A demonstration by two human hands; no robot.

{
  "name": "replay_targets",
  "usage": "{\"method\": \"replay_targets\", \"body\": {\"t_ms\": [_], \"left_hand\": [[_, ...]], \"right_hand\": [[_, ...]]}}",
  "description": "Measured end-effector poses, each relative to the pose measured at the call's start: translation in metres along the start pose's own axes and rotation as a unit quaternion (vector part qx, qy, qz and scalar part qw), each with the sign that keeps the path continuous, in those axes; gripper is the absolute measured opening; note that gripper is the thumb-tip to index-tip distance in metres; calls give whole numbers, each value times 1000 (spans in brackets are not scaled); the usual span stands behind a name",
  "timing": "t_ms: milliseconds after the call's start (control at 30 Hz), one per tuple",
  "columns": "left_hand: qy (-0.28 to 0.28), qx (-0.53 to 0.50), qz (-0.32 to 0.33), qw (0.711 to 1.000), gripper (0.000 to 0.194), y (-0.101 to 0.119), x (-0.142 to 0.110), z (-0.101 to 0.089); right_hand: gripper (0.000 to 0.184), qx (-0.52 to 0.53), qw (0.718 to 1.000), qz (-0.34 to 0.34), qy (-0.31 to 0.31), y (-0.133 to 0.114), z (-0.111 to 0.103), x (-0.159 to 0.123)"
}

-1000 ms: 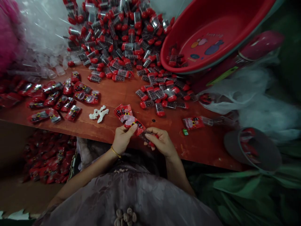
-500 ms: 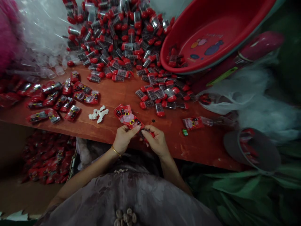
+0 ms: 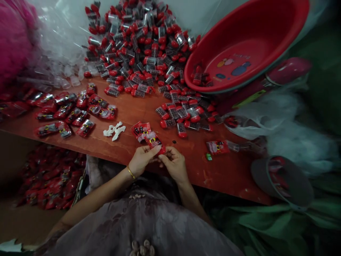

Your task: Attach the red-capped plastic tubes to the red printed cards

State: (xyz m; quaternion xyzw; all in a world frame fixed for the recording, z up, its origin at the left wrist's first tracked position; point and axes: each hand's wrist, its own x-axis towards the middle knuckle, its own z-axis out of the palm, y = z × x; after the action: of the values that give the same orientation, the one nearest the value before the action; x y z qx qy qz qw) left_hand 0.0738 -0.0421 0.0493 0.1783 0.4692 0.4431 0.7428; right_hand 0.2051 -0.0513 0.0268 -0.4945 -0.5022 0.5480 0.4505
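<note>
My left hand pinches a red printed packet near its lower end, thumb on top. The packet's upper end points away to the left, over the table. My right hand is closed at that same lower end, its thumb and fingers against the red edge between both hands. Whether a small tube sits under these fingers is hidden. Left of the packet lie some white crumpled strips. Beyond the hands lie clear tubes with red ends and dark contents.
A large heap of such tubes covers the back. Filled red packets lie at left. At right are a tilted red basin, another packet, a small green item and a grey bucket. More packets fill a box below.
The dark, red-ended tube seen in my right hand is now out of sight at the packet's lower end. My hands have drawn closer together. The whole view has shifted slightly.
</note>
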Motion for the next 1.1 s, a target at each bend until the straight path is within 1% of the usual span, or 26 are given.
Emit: {"method": "replay_targets", "body": {"t_ms": [100,167,267,400,467,567,700,767,800,867,933,967,1033,1067,1100], "left_hand": [[-5,32,-21,999,52,0,-3,-6],[-22,59,-22,998,53,2,-5,-11],[-42,106,-18,993,51,4,-9,-18],[-33,158,-46,986,53,3,-15,-22],[-38,174,-53,983,52,-1,-19,-26],[-54,211,-39,975,50,-11,-26,-33],[-74,245,14,967,53,-29,-40,-42],[-67,234,39,969,55,-35,-46,-44],[-62,218,41,973,57,-37,-49,-44],[-62,173,13,983,60,-40,-54,-44],[-73,134,-38,988,62,-42,-58,-44],[-76,124,-61,987,62,-42,-58,-44],[-74,127,-89,985,60,-44,-59,-45],[-71,135,-95,984,58,-45,-60,-46],[-70,142,-98,982,57,-46,-60,-46]], "right_hand": [[34,-79,995,-49,33,-3,-1,2],[36,-137,985,-98,29,-4,-2,1],[23,-189,968,-164,13,-2,-1,-2],[13,-231,949,-211,40,7,5,-11],[11,-248,942,-223,40,12,8,-16],[15,-257,938,-234,12,18,9,-25],[33,-236,943,-234,-36,22,10,-35],[36,-229,942,-236,-63,23,11,-39],[35,-230,942,-236,-71,24,12,-41],[28,-233,945,-222,-66,27,13,-46],[13,-212,957,-195,-43,30,12,-50],[23,-198,962,-181,-40,31,11,-52],[55,-190,965,-171,-58,31,8,-53],[64,-200,960,-180,-78,31,5,-53],[67,-218,951,-194,-101,29,3,-52]]}}
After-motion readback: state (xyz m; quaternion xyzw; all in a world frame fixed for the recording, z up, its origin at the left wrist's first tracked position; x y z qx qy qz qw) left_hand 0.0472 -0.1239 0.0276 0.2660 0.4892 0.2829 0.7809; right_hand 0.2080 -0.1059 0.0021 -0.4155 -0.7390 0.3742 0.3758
